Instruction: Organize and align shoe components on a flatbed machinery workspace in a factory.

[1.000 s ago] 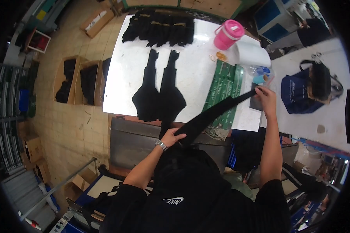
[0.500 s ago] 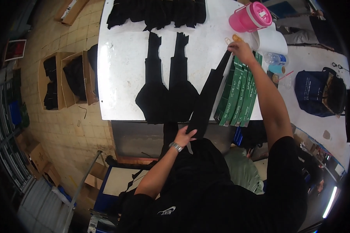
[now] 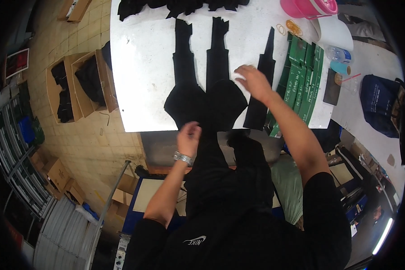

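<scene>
Grip of right hand [image 3: 254, 83] looks loose, empty; left hand [image 3: 188, 138] unclear; black cloth [image 3: 213, 102] seems soft, best lifted by edges.

A wide fisheye camera looks down from the head, over the wearer's chest [image 3: 247, 220]. It faces the nearby white table [image 3: 144, 67], with floor [image 3: 92, 40] farther off at left.

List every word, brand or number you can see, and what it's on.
I won't copy wording; lettering stands here:
Black shirt: pale logo with legible letters.
Green strips: white handwriting, partly blurred.
Dark blue bag: pale print, too small to read.
Clear bottle: blue label, too small to read.
</scene>
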### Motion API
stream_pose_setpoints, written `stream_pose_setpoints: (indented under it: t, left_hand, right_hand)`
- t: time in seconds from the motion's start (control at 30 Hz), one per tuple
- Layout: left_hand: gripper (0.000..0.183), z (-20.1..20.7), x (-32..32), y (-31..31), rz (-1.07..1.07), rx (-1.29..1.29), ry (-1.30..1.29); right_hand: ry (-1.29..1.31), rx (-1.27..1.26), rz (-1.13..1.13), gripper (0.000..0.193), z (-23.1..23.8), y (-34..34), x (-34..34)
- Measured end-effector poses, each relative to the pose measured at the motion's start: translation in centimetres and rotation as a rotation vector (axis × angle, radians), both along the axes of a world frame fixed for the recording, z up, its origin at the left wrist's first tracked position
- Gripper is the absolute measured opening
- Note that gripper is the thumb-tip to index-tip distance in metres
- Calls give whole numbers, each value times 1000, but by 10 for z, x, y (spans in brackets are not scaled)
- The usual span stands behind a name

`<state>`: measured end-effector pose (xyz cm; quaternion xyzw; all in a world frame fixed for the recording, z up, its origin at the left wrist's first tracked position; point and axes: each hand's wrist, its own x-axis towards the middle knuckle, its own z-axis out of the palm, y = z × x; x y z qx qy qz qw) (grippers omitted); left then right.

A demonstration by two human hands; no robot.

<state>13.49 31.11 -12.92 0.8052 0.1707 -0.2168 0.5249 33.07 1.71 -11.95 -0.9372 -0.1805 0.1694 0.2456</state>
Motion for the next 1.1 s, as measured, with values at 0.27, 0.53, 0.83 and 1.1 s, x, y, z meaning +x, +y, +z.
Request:
stream_pose_setpoints:
  t: [0.27,0.53,0.83,1.1]
  left_hand:
    - [64,-22,100,79,-208,601,-220]
    - [64,-35,106,69,-269,628,-47]
    - [23,-18,80,95,80,-26,-27]
    - [22,-34,64,179,255,-261,-90]
  right_hand:
    - [-37,286,-22,25,-19,128,-7]
    - [45,25,90,23,-31,172,5]
    - [173,167,187,15,2,164,-18]
    - [246,199,214,15,30,244,9]
